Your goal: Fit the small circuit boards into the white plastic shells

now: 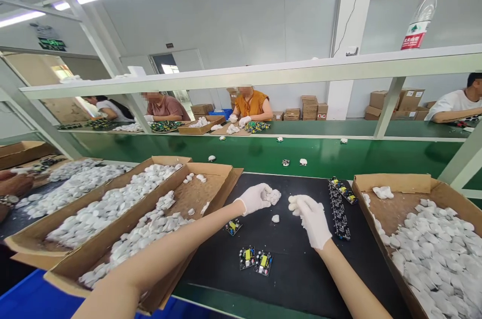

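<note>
Lump of white putty (274, 197) pinched in left hand (256, 199) over black mat (297, 279), right hand (312, 218) curled, any hold impossible to tell; with loose pinch, possible shedding onto nearby circuit board (234, 227).

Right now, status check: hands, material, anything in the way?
Left hand pinching white lump. Right hand opposite, its grip unclear. Loose white piece on black mat between them; circuit board by left wrist.
</note>
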